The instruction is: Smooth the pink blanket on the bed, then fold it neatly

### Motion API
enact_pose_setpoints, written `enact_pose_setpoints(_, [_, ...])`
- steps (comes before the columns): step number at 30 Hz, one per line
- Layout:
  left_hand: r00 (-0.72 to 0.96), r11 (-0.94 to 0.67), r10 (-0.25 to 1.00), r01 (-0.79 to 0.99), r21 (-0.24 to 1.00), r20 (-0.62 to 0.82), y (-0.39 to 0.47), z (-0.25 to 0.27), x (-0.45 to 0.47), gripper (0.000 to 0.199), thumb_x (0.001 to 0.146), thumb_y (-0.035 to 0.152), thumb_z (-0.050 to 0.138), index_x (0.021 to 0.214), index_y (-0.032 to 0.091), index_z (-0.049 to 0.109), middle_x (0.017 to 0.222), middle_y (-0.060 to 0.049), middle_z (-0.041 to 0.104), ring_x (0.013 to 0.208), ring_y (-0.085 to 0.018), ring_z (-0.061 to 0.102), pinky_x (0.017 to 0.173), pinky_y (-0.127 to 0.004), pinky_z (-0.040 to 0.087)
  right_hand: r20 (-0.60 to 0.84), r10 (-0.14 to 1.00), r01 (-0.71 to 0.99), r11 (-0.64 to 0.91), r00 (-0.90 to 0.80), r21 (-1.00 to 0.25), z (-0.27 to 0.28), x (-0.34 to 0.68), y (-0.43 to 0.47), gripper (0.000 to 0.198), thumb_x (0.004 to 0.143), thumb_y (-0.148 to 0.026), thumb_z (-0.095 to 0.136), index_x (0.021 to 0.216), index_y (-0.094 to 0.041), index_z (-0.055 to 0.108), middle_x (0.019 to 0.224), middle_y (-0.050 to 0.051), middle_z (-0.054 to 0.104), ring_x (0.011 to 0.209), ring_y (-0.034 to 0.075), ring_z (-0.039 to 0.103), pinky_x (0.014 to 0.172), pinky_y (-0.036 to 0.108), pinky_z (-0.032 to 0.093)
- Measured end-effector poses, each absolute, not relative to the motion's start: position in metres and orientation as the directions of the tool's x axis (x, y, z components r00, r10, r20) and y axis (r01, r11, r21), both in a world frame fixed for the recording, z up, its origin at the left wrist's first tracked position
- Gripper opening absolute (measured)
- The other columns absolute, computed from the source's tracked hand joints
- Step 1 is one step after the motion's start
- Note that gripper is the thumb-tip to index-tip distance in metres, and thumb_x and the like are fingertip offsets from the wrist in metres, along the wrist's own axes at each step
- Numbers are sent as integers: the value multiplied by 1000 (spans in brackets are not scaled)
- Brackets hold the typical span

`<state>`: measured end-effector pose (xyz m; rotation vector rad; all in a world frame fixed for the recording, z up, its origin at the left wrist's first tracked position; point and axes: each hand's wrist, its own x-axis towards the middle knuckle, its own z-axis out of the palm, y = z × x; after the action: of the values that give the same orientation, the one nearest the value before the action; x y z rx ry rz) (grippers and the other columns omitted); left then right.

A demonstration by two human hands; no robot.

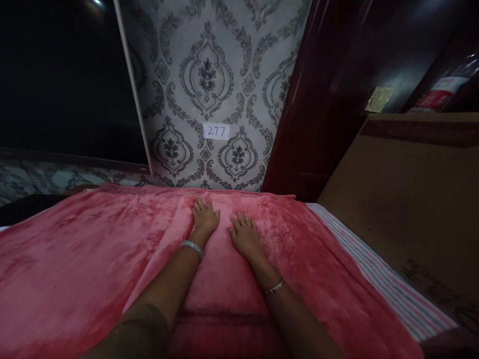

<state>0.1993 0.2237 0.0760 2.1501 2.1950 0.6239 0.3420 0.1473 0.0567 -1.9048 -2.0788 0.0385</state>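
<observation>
The pink blanket lay spread out beneath both hands, covering most of the surface under it; what that surface was could not be told. The left hand, with a pale bangle at its wrist, rested palm down near the blanket's far edge, beside a raised fold. The right hand, with a thin bracelet, also lay palm down on the blanket, slightly nearer its near side. Both hands were opened out, fingers a little apart, pressing on the plush and gripping nothing visible.

A striped cloth showed along the blanket's right side, with a cardboard box just outside it. Beyond the blanket's far edge rose patterned wallpaper bearing a paper label marked 277; beyond its far left part was a dark screen.
</observation>
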Motion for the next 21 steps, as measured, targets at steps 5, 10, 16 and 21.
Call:
enact_pose_setpoints(5, [-151, 20, 936, 925, 379, 319, 215, 80, 192, 55, 94, 32, 43, 145, 12, 46, 134, -24, 55, 128, -37, 52, 104, -50, 44, 227, 972, 962, 113, -56, -249, 57, 341, 145, 51, 102, -37, 35, 150, -22, 46, 162, 9, 36, 151, 29, 26, 122, 52, 18])
enact_pose_setpoints(10, [-238, 81, 937, 862, 501, 257, 222, 81, 185, 54, 94, 30, 42, 145, 11, 41, 136, -25, 54, 114, -34, 62, 91, -46, 52, 238, 970, 960, 114, -53, -255, 58, 340, 145, 50, 102, -37, 37, 149, -22, 48, 162, 10, 36, 150, 30, 28, 122, 51, 19])
enact_pose_setpoints(16, [-285, 125, 937, 814, 568, 202, 231, 83, 188, 45, 95, 29, 44, 134, 7, 50, 133, -25, 59, 119, -34, 61, 95, -45, 52, 275, 960, 959, 122, -49, -254, 60, 339, 143, 47, 102, -36, 40, 146, -23, 51, 159, 9, 40, 148, 27, 31, 121, 48, 21])
enact_pose_setpoints(21, [-308, 168, 941, 782, 601, 137, 236, 92, 184, 34, 94, 31, 48, 117, 9, 63, 121, -23, 66, 112, -34, 65, 90, -43, 54, 289, 956, 955, 130, -50, -265, 62, 338, 142, 47, 102, -36, 40, 145, -23, 51, 159, 9, 41, 148, 27, 31, 121, 48, 20])
